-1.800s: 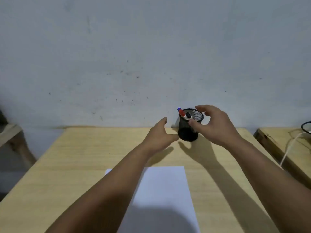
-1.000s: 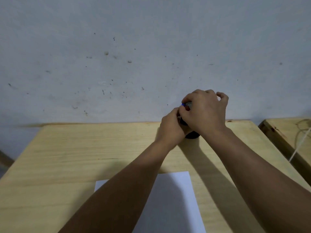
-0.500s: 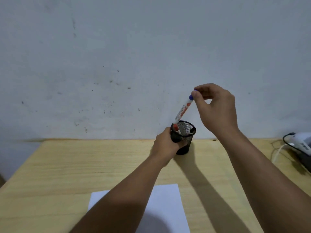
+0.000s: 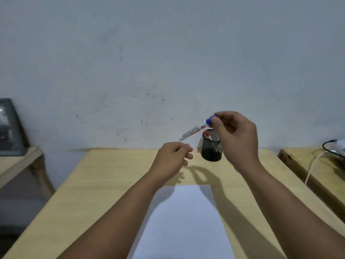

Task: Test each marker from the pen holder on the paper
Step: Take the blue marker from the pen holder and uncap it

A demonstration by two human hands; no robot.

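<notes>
A black mesh pen holder (image 4: 211, 150) stands at the far side of the wooden table (image 4: 104, 184), with a red-capped marker (image 4: 207, 135) sticking out of it. My right hand (image 4: 237, 139) pinches the blue cap end of a white marker (image 4: 194, 130), which hangs in the air, slanting down to the left above the holder. Just left of the holder, my left hand (image 4: 173, 159) hovers with its fingers loosely curled, holding nothing and close under the marker's lower end. A white sheet of paper (image 4: 184, 223) lies on the table in front of me.
A second wooden table (image 4: 317, 169) stands at the right with a white device and a cable (image 4: 313, 165) on it. A lower wooden stand (image 4: 18, 161) at the left carries a dark framed object (image 4: 9, 128). A grey wall rises behind.
My right hand has lifted the blue-capped marker fully out of the holder and tilted it leftward. My left hand has let go of the holder and moved left.
</notes>
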